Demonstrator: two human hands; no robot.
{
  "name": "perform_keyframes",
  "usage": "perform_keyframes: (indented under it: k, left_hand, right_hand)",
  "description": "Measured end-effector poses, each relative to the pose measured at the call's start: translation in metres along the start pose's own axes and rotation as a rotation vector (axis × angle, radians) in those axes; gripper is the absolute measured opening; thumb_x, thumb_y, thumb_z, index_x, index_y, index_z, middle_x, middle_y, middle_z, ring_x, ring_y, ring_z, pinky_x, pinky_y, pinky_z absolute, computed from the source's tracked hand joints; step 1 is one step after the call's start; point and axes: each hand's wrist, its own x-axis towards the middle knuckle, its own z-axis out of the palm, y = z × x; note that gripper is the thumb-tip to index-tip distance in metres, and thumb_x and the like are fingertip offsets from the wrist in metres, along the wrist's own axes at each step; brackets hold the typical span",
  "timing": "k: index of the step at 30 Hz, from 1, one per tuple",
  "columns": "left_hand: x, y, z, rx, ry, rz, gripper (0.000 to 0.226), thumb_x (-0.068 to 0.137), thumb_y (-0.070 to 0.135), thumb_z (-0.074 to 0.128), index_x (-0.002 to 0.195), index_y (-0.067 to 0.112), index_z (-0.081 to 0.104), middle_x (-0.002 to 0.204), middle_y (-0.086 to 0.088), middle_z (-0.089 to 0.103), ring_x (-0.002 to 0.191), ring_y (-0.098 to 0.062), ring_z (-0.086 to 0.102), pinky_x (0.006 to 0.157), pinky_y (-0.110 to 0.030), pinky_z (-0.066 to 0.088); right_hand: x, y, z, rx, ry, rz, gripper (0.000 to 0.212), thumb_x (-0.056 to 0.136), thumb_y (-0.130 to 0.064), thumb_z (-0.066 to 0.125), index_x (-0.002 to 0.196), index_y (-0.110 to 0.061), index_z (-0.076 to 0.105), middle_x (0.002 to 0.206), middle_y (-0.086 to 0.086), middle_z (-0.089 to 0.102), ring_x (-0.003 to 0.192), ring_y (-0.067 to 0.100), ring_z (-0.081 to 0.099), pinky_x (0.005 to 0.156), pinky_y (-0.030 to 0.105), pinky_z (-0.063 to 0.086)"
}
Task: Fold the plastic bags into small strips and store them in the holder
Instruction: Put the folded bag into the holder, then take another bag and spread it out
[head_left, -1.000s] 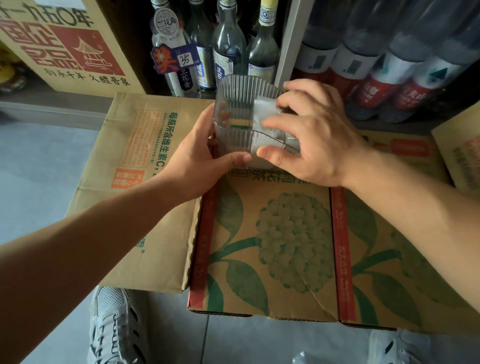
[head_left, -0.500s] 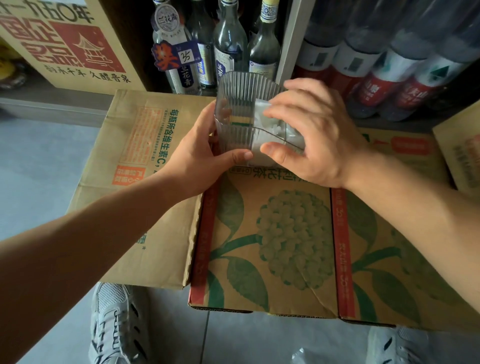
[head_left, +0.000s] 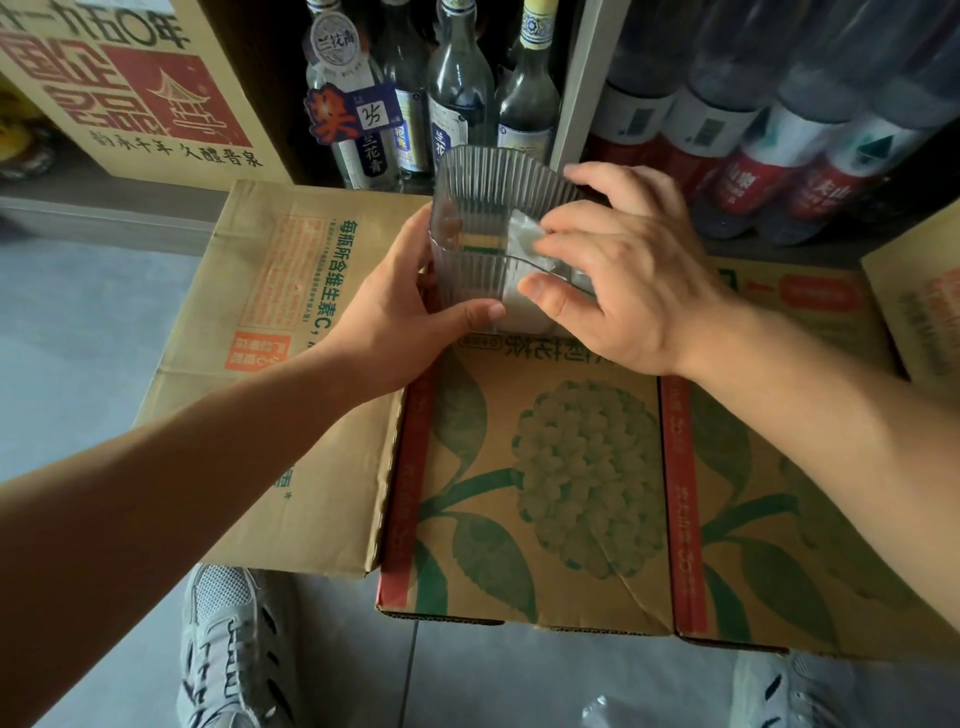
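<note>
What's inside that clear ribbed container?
A white folded bag sits against the holder's right side, under the right hand's fingers. The left part looks empty; whatever lies beneath that hand is covered.

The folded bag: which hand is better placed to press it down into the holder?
The right hand: its fingers rest on the folded bag at the opening of the holder, while the left hand grips its side.
</note>
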Motion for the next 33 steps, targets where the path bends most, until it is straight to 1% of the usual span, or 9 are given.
perform_keyframes:
  k: [4,8,13,17,21,24,27,29,33]
  left_hand:
    - [-0.005,0.009,-0.003,0.039,0.004,-0.065,0.081,0.08,0.025,0.087,0.144,0.031,0.037,0.123,0.024,0.061,0.115,0.01,0.059,0.092,-0.011,0.049]
    - [-0.024,0.028,-0.017,0.293,0.04,-0.141,0.076,0.075,0.039,0.087,0.134,0.018,0.043,0.129,0.003,0.058,0.117,-0.01,0.057,0.098,-0.033,0.052]
    - [-0.077,0.081,-0.029,0.58,-0.15,-0.119,0.016,0.085,0.038,0.069,0.088,0.03,0.055,0.085,0.012,0.065,0.08,-0.014,0.064,0.078,-0.039,0.057]
    - [-0.142,0.105,-0.002,0.659,-0.366,-0.086,0.013,0.091,0.031,0.065,0.079,0.028,0.063,0.077,0.014,0.067,0.071,-0.012,0.066,0.073,-0.031,0.058]
    - [-0.213,0.085,0.043,0.627,-0.406,-0.12,0.016,0.089,0.03,0.061,0.074,0.027,0.06,0.076,0.012,0.066,0.073,-0.017,0.063,0.069,-0.029,0.052]
    - [-0.264,0.049,0.079,0.616,-0.51,-0.368,0.012,0.091,0.04,0.062,0.084,0.03,0.06,0.093,0.003,0.069,0.089,-0.026,0.066,0.077,-0.034,0.054]
    - [-0.309,-0.003,0.109,0.58,-0.601,-0.723,0.055,0.084,0.064,0.067,0.119,0.023,0.055,0.114,-0.006,0.064,0.103,-0.029,0.064,0.085,-0.034,0.052]
    - [-0.332,-0.019,0.121,0.3,-0.515,-0.99,0.074,0.073,0.075,0.073,0.122,0.025,0.048,0.121,-0.003,0.062,0.104,-0.026,0.062,0.081,-0.031,0.053]
    - [-0.358,-0.022,0.14,-0.281,-0.337,-1.459,0.059,0.077,0.047,0.086,0.121,0.016,0.062,0.116,-0.004,0.064,0.105,-0.024,0.06,0.084,-0.045,0.058]
  right_hand:
    - [-0.015,-0.006,-0.021,0.074,0.053,0.041,0.048,0.093,-0.049,0.059,0.11,-0.005,0.073,0.131,0.013,0.062,0.134,0.035,0.047,0.108,0.053,0.039]
    - [-0.06,-0.028,-0.051,0.143,0.086,0.05,0.021,0.09,-0.024,0.068,0.098,-0.005,0.072,0.107,0.01,0.066,0.103,0.031,0.059,0.087,0.049,0.049]
    - [-0.135,-0.09,-0.084,0.255,-0.199,-0.067,0.016,0.091,-0.024,0.062,0.093,-0.013,0.073,0.095,0.001,0.067,0.089,0.023,0.061,0.076,0.044,0.053]
    - [-0.196,-0.138,-0.077,0.259,-0.401,-0.167,0.018,0.092,-0.025,0.053,0.085,-0.017,0.067,0.083,0.0,0.062,0.078,0.024,0.058,0.071,0.04,0.051]
    - [-0.26,-0.162,-0.041,0.291,-0.557,-0.035,0.016,0.091,-0.025,0.057,0.079,-0.017,0.062,0.077,0.001,0.058,0.071,0.027,0.059,0.061,0.036,0.05]
    - [-0.307,-0.178,-0.015,0.325,-0.657,0.18,0.013,0.09,-0.027,0.071,0.093,-0.015,0.069,0.095,0.005,0.064,0.092,0.032,0.064,0.074,0.04,0.054]
    - [-0.342,-0.195,0.007,0.365,-0.779,0.504,0.038,0.091,-0.044,0.07,0.117,-0.016,0.07,0.122,0.004,0.057,0.119,0.028,0.053,0.094,0.041,0.049]
    - [-0.358,-0.203,0.022,0.387,-0.764,0.735,0.046,0.086,-0.048,0.076,0.121,-0.019,0.07,0.126,0.008,0.054,0.12,0.029,0.053,0.099,0.038,0.046]
    - [-0.371,-0.218,0.044,0.502,-0.674,1.108,0.048,0.079,-0.04,0.085,0.117,-0.014,0.074,0.115,0.014,0.066,0.109,0.028,0.063,0.089,0.027,0.045]
